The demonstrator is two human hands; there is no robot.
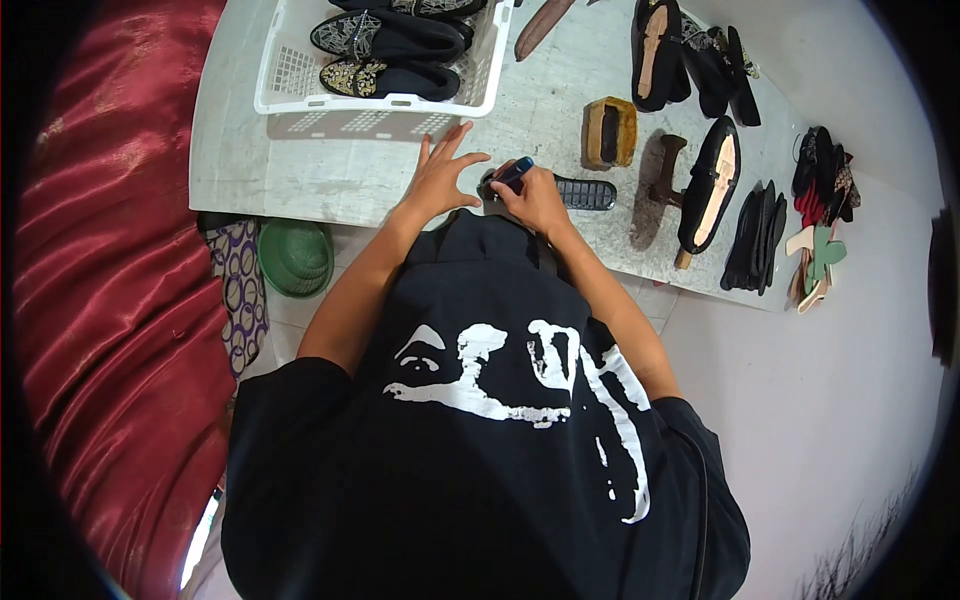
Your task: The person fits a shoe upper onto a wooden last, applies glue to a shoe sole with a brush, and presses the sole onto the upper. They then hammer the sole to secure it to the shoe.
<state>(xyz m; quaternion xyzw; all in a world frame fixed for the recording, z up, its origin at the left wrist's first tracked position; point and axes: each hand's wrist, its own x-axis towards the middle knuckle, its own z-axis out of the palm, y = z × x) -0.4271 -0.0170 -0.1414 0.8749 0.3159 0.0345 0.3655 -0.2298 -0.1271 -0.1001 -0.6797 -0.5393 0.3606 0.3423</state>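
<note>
A black ridged shoe sole [586, 194] lies on the table in front of me. My right hand [537, 204] is closed around a thick, dark pen-shaped tool with a blue end [517, 172], its lower tip hidden by my fingers, over the left part of the sole. My left hand [441, 183] is open just left of the sole, fingers spread, thumb and forefinger stretched toward its end. Just beyond that hand stands a white plastic basket [390, 104] with black shoes [385, 37] in it, some with gold and silver patterned fronts.
On the grey table [330, 180] stand a yellowish open container [610, 132] and a metal shoe anvil [664, 172]. A black shoe, sole up [712, 185], and several black soles [756, 238] are to the right. A green basket [296, 256] sits below the table edge.
</note>
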